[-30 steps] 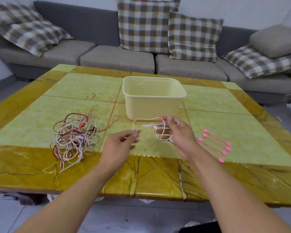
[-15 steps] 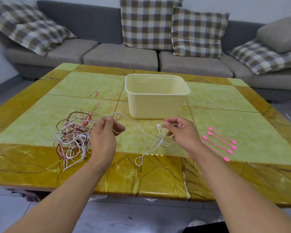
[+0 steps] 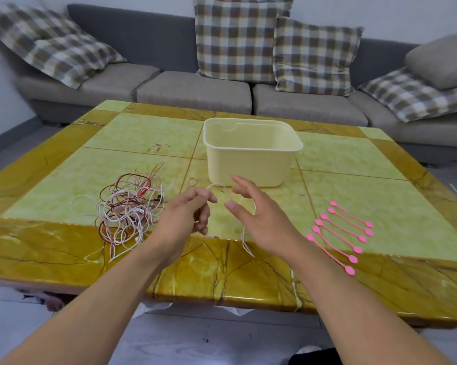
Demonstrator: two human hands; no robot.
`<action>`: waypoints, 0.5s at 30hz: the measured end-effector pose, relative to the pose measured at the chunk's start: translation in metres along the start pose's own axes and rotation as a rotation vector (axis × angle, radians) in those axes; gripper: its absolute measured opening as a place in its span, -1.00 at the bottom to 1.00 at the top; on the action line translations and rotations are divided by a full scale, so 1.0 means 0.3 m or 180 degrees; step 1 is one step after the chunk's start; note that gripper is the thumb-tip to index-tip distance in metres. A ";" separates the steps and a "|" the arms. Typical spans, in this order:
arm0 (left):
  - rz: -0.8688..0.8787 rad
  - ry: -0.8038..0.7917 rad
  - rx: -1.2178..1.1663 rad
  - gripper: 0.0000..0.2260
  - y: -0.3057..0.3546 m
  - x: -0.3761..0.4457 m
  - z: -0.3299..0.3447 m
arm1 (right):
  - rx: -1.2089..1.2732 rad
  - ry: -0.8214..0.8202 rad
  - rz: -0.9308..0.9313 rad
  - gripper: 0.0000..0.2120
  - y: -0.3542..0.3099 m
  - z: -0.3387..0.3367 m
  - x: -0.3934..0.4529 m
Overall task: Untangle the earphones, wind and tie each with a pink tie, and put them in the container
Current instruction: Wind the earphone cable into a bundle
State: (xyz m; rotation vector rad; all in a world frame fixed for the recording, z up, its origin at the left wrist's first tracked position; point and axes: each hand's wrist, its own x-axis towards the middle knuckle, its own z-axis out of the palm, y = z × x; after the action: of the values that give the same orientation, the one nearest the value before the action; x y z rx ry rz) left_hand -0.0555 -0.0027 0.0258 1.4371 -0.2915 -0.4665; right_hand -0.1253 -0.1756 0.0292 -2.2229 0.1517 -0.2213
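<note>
My left hand [image 3: 187, 216] pinches a white earphone cord [image 3: 216, 186] between thumb and fingertips, just in front of the pale yellow container [image 3: 251, 156]. From the pinch the cord arcs right to my right hand [image 3: 256, 217], whose fingers are spread and straight. Behind that hand the cord is hidden, then a loose end [image 3: 245, 242] hangs to the table edge. I cannot tell if the cord wraps the fingers. A tangle of white, pink and brown earphones [image 3: 127, 209] lies left of my left hand. Several pink ties [image 3: 340, 233] lie in a row to the right.
The yellow-green marble table [image 3: 148, 133] carries everything; its front edge [image 3: 222, 291] is close under my forearms. A grey sofa [image 3: 190, 93] with checked cushions stands behind the table.
My hands have come close together in front of the container. The left hand carried its cord end rightward, and the right hand's fingers opened from a pinch to a spread.
</note>
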 end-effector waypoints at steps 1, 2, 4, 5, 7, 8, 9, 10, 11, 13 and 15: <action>-0.0118 -0.0216 -0.0126 -0.76 0.004 -0.005 0.000 | -0.0258 -0.0036 -0.0130 -0.57 0.001 0.005 -0.002; -0.0260 -0.0397 -0.0229 -0.76 0.008 -0.011 -0.002 | -0.0517 -0.0061 -0.0231 -0.66 0.003 0.011 -0.004; -0.0503 -0.0650 -0.0359 -0.76 0.013 -0.019 -0.005 | -0.0660 -0.0066 -0.0234 -0.84 0.002 0.011 -0.008; -0.0591 -0.0716 -0.0436 -0.77 0.014 -0.023 -0.013 | -0.0427 -0.0074 -0.0167 -0.83 -0.002 0.010 -0.006; -0.0769 -0.0816 -0.0623 -0.77 0.017 -0.027 -0.026 | 0.0451 -0.0028 -0.0020 -0.81 -0.008 -0.007 0.001; -0.0866 -0.0897 -0.0686 -0.77 0.017 -0.029 -0.032 | 0.0842 0.0018 0.0032 -0.80 -0.010 -0.019 0.007; -0.0970 -0.1001 -0.0718 -0.75 0.017 -0.031 -0.038 | 0.1105 0.0080 0.0097 -0.80 -0.011 -0.029 0.011; -0.1062 -0.1120 -0.0741 -0.74 0.018 -0.032 -0.042 | 0.1269 0.0168 0.0169 -0.80 -0.009 -0.038 0.020; -0.1157 -0.1236 -0.0759 -0.72 0.017 -0.033 -0.043 | 0.1398 0.0297 0.0264 -0.80 -0.007 -0.046 0.026; -0.1299 -0.1423 -0.0805 -0.68 0.019 -0.035 -0.038 | 0.1476 0.0607 0.0511 -0.80 0.008 -0.059 0.039; -0.1333 -0.1531 -0.0921 -0.64 0.025 -0.037 -0.030 | 0.1389 0.0781 0.0714 -0.82 0.015 -0.058 0.045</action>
State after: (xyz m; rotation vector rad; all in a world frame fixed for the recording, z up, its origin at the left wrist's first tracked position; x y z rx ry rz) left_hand -0.0599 0.0111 0.0331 1.0853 -0.2900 -1.1555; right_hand -0.1159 -0.1942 0.0375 -1.7246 0.4408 -0.3657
